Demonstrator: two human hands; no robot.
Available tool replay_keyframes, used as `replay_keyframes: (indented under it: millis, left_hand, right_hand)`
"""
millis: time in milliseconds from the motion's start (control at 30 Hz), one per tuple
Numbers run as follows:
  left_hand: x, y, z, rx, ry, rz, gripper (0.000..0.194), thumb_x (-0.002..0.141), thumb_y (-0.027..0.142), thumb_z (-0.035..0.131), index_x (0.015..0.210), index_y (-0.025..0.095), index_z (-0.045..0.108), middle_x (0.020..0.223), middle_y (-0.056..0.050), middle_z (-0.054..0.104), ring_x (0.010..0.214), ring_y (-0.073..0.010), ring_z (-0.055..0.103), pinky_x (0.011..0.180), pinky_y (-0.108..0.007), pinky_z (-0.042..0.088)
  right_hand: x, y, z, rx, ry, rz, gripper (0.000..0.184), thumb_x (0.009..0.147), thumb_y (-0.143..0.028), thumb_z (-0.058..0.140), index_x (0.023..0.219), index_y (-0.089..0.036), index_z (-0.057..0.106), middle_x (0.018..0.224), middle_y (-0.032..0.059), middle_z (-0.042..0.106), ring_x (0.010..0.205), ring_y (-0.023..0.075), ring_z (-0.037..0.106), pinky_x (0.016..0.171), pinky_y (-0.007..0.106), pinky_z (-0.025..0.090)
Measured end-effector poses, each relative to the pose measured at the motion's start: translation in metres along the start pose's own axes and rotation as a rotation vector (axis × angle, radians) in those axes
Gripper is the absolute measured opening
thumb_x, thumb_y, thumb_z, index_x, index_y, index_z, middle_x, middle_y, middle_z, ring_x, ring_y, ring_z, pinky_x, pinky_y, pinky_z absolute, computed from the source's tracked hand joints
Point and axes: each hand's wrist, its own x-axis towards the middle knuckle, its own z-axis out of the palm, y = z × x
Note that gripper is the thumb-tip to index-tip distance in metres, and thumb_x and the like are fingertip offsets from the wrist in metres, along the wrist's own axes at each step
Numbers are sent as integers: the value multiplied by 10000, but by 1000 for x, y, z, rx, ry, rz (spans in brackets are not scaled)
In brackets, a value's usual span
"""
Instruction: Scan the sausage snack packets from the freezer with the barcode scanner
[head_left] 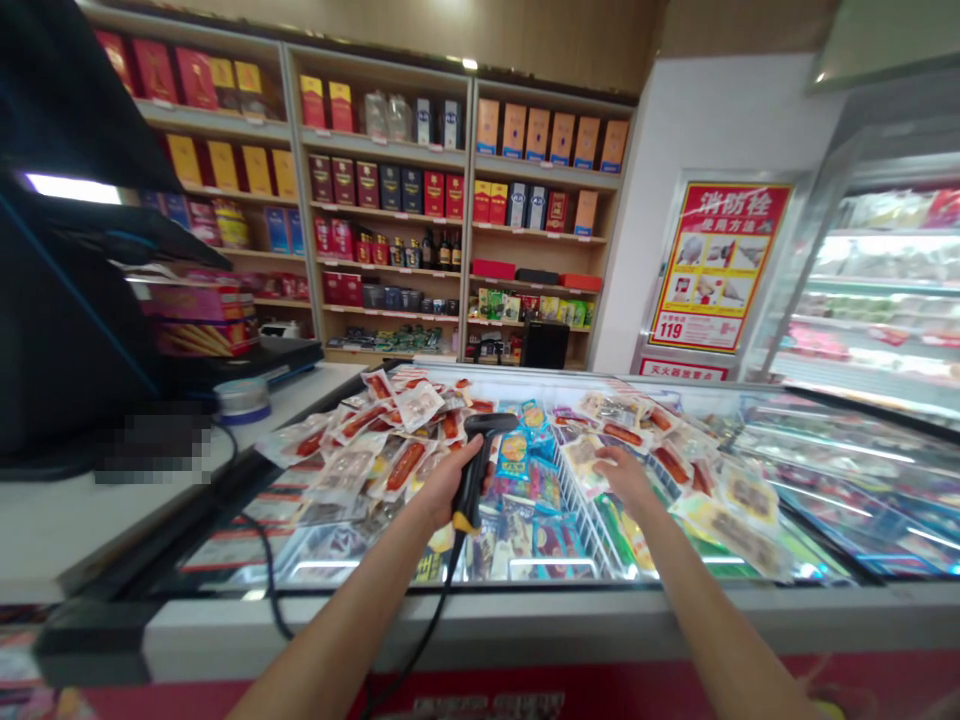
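Observation:
My left hand (448, 483) is wrapped round the handle of a black barcode scanner (480, 455), whose head points away over the freezer and whose cable (420, 640) trails down toward me. My right hand (626, 478) reaches out palm down over snack packets (660, 455) lying on the glass lid of a chest freezer (525, 570); its fingers are curled at the packets, and I cannot make out whether they grip one. A heap of red and white sealed snack packets (375, 440) lies to the left of the scanner.
A white counter (60, 520) at left carries a dark monitor (52, 300) and a tape roll (240, 400). Wooden shelves (465, 200) of boxed goods fill the back wall. A red poster (716, 265) and a glass-door cooler (877, 290) stand at right.

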Motion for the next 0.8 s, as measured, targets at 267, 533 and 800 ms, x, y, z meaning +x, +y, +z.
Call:
replay_keyframes:
  millis: [267,533,800]
  left_hand:
    - [3,2,-11,-79,-48,-17,260,744,396,452,739,145,518,569,-13,562,419,-73,490,406,-184,381]
    - [-2,1,-6,-21,-44,61,277,720,414,480,741,140,516,531,4,526,420,-76,487,396,-181,367]
    - [-36,29,3,135,26,161,316,688,441,511,654,127,503,558,-11,535,429,-74,486,401,-182,355]
  right_hand:
    - [-2,-10,2,392,184,-318,477,622,-299,525,1077,-188,431,947,43,581,823,164,548,675,278,442]
    - [11,-5,49,539,-125,-95,535,621,-374,517,1113,-177,442,914,74,619,796,219,586,611,337,469]
    - [-1,-30,105,710,-46,-33,510,592,-347,513,1068,-176,444,944,56,600,773,180,592,666,303,477]
